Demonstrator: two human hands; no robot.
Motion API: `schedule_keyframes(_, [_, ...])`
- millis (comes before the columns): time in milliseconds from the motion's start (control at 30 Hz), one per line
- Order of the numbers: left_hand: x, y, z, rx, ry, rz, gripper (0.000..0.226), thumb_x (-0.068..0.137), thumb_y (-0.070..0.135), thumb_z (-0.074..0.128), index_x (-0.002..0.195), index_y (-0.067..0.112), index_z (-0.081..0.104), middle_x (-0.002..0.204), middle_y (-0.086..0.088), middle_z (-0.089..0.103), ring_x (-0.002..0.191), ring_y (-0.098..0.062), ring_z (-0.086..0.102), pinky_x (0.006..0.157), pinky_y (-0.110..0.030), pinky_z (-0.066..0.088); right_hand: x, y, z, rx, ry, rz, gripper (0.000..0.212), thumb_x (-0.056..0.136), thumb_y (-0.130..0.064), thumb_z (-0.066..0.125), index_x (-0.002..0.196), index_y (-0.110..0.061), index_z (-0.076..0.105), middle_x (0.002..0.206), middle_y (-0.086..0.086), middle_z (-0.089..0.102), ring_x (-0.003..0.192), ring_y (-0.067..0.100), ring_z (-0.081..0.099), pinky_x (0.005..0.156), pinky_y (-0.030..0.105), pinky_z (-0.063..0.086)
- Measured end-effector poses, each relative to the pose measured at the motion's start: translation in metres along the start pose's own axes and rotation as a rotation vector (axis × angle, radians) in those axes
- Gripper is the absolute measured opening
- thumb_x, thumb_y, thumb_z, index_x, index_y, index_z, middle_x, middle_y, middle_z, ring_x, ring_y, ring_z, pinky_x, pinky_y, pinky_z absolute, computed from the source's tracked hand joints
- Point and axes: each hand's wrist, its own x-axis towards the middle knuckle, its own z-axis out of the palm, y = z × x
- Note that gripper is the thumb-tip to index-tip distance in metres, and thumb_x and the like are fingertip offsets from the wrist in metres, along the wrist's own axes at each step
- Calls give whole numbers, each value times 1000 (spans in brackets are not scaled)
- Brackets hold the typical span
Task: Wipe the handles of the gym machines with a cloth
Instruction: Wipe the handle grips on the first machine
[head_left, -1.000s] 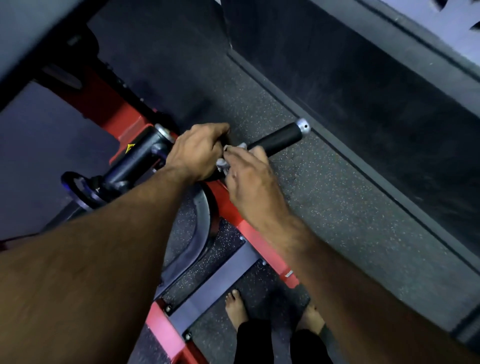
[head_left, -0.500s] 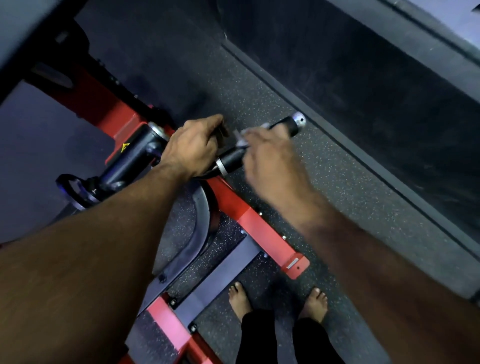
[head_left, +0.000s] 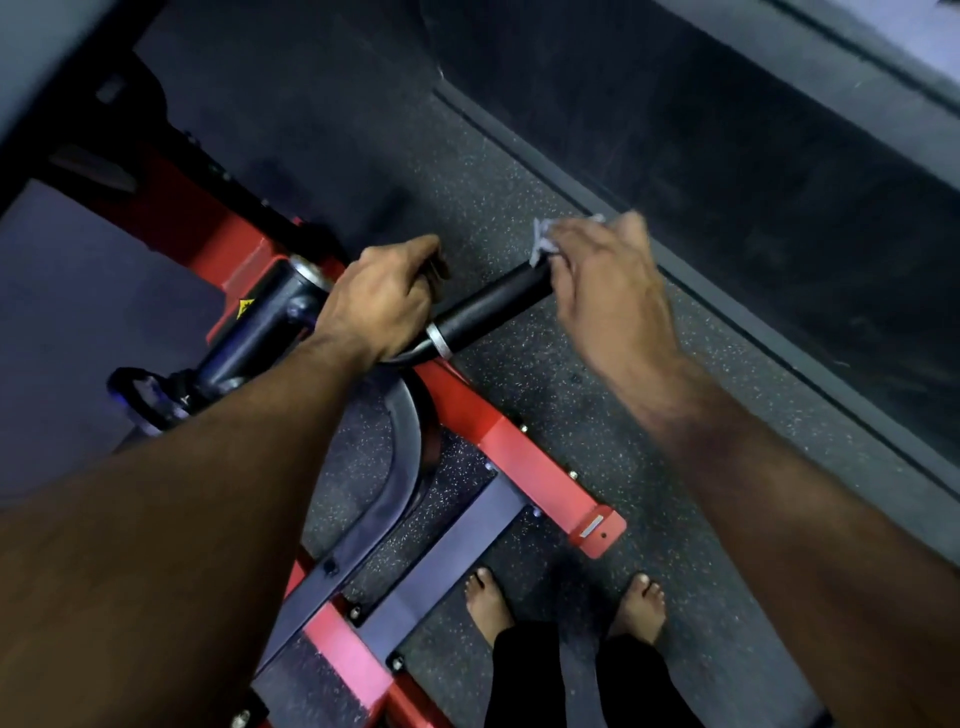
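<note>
Red machine frame (head_left: 524, 457) on speckled floor (head_left: 597, 395). Left hand (head_left: 384, 299) stays clenched on the bar by the handle's inner end, bracing it. Right hand (head_left: 602, 280), fingers bunched around the cloth (head_left: 543, 240), has slid from the collar out to the tip of the black handle (head_left: 491, 306) (one full pass, likely done here). Handle's end cap is hidden; the cloth is mostly covered and blurred.

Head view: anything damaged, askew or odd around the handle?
Nothing stands out. The black handle looks intact. The right hand holds the cloth at its far end; the left hand grips the bar by the red frame. The person's feet are bare on the rubber floor.
</note>
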Motion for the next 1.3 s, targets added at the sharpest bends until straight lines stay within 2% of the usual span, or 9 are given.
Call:
schedule_keyframes(167, [2,-3,3,35,23,6,26,81,30,35,95,23,56,92,2,69,88,-27,64,80,-42,53,-15,-28,12,66,-5,-102,28,96,-7,61,123,-4,68,120,7,69,104,25,51,90,41,51])
schedule_keyframes(333, [4,-4,5,62,48,73,30,95,50,43,87,22,52,76,3,62,78,-26,60,73,-41,51,-8,-1,7,-100,-26,-255,35,102,-24,47,128,-7,65,123,7,68,137,28,46,122,44,21])
schedule_keyframes(467, [1,-5,5,57,59,129,56,82,80,46,87,25,57,75,8,64,73,-16,63,71,-39,54,-5,6,8,-196,-142,-334,50,108,-38,26,136,-9,55,125,6,62,133,26,49,126,41,8])
schedule_keyframes(600, [-5,4,-2,141,6,201,71,69,96,46,88,29,54,77,13,62,75,-13,63,70,-37,52,11,8,1,-200,-117,-386,47,106,-37,28,113,-13,68,103,2,68,115,24,59,124,40,20])
schedule_keyframes(733, [-7,21,13,307,-215,209,52,76,75,66,91,42,28,87,4,60,86,-27,62,70,-34,40,18,14,-6,-221,-53,-426,36,102,-33,42,94,-11,70,91,3,69,111,26,58,109,38,36])
schedule_keyframes(867, [-4,20,23,160,-223,90,30,78,44,74,86,46,45,75,12,60,79,-20,63,70,-32,45,13,26,-6,-140,-107,-356,17,103,-23,45,105,-15,59,101,1,63,102,21,59,117,38,30])
schedule_keyframes(1133, [-2,18,25,165,-235,45,20,73,41,67,84,43,50,79,10,65,79,-17,65,67,-31,44,-25,18,15,-248,-106,-300,70,103,-52,33,152,-2,34,154,11,39,151,26,22,126,46,5])
schedule_keyframes(1200, [-2,19,25,169,-232,44,19,73,41,65,85,43,50,79,10,65,79,-18,65,66,-31,43,-14,25,13,-265,-94,-369,66,103,-54,32,141,-2,47,138,12,52,138,27,40,126,45,9])
schedule_keyframes(1300, [-4,21,25,214,-207,61,22,72,43,60,92,39,52,86,8,65,83,-21,65,69,-30,43,23,8,0,-358,-136,-333,60,102,-59,25,88,-17,65,95,7,68,96,24,61,111,43,33])
